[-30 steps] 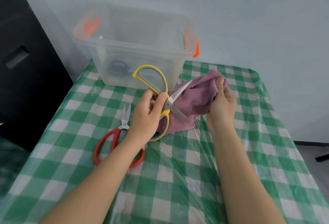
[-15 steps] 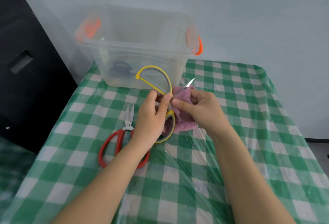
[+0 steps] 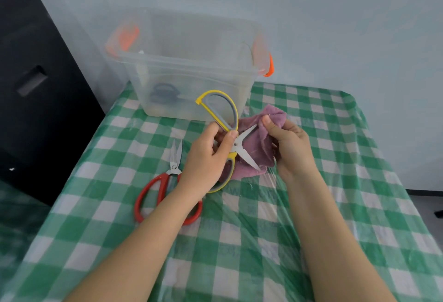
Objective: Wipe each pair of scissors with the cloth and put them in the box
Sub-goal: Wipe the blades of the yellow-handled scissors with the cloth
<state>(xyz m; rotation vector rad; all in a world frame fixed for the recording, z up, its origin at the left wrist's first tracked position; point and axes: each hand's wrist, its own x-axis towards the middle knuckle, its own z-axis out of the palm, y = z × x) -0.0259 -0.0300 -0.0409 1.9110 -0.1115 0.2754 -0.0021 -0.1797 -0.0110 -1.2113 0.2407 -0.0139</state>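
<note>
My left hand [image 3: 206, 158] grips the yellow-and-grey scissors [image 3: 224, 119] just behind the pivot, blades spread wide and pointing right. My right hand [image 3: 288, 148] pinches the purple cloth [image 3: 256, 146] around the tip of the upper blade. The lower blade lies bare over the cloth. Red-handled scissors [image 3: 165, 186] lie flat on the tablecloth to the left, partly under my left forearm. The clear plastic box [image 3: 191, 71] with orange latches stands behind, and dark grey scissors [image 3: 163, 94] show through its wall.
The table wears a green-and-white checked cloth [image 3: 263, 241] under clear plastic film. A black object [image 3: 36, 86] stands close on the left. A pale wall runs behind the box and along the right side.
My right hand slid with the cloth outward from near the pivot to the upper blade's tip. The blades are spread wider. My left hand kept its grip.
</note>
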